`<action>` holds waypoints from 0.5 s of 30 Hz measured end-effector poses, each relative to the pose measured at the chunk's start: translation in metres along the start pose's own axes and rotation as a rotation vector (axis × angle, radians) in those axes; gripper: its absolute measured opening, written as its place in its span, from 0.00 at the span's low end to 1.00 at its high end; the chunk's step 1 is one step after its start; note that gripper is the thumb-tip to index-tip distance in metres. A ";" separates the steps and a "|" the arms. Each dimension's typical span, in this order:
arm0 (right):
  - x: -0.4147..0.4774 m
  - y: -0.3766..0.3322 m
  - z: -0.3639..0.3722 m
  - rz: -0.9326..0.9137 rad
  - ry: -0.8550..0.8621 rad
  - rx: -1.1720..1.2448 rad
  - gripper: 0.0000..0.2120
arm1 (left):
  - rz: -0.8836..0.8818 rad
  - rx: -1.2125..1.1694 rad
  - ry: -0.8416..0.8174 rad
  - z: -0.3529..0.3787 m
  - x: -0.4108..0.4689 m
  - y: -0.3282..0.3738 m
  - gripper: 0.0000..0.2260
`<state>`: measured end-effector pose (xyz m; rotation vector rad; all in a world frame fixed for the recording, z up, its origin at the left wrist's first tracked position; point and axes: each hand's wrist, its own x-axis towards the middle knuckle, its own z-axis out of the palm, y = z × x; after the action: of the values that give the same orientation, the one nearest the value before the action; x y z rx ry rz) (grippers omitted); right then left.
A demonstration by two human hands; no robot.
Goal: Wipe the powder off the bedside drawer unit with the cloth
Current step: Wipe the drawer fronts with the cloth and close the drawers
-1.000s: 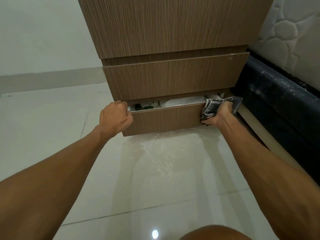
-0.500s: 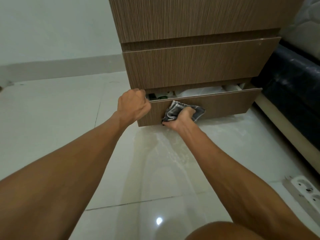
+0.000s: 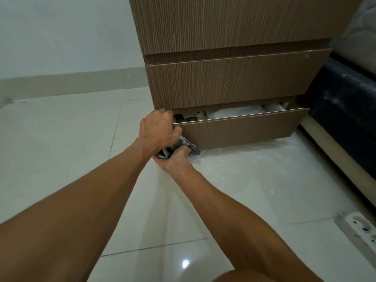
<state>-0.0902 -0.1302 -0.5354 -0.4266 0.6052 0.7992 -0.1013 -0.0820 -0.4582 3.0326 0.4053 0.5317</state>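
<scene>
The brown wood-grain drawer unit (image 3: 234,84) stands ahead, its bottom drawer (image 3: 244,130) pulled partly out. My left hand (image 3: 158,129) grips the top edge of that drawer at its left corner. Just below, my right hand (image 3: 173,159) holds a crumpled grey cloth (image 3: 191,148) against the lower left corner of the drawer front, partly hidden under my left wrist. White powder (image 3: 244,157) lies dusted over the floor tiles in front of the drawer.
Inside the open drawer lie white bags (image 3: 234,112) and a dark green item (image 3: 190,119). A dark bed base (image 3: 345,102) with a mattress stands at the right. A white power strip (image 3: 358,226) lies on the floor at the lower right.
My right hand has swept the cloth leftwards along the bottom drawer's front, from its right end to its lower left corner. My left hand has kept its grip on the drawer's edge.
</scene>
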 end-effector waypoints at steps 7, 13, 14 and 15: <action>0.000 -0.010 -0.008 -0.039 0.016 0.068 0.17 | 0.021 0.056 0.009 0.002 0.000 0.002 0.13; -0.004 -0.047 -0.025 -0.146 0.084 0.070 0.15 | 0.022 0.088 0.005 0.001 -0.004 -0.003 0.12; -0.006 -0.057 -0.029 -0.175 0.107 0.061 0.15 | 0.026 0.094 0.006 0.000 -0.006 -0.005 0.12; -0.007 -0.069 -0.034 -0.209 0.126 0.051 0.14 | 0.031 0.104 0.009 0.001 -0.007 -0.007 0.12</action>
<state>-0.0528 -0.1961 -0.5476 -0.4871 0.6845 0.5594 -0.1095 -0.0769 -0.4617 3.1418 0.3991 0.5432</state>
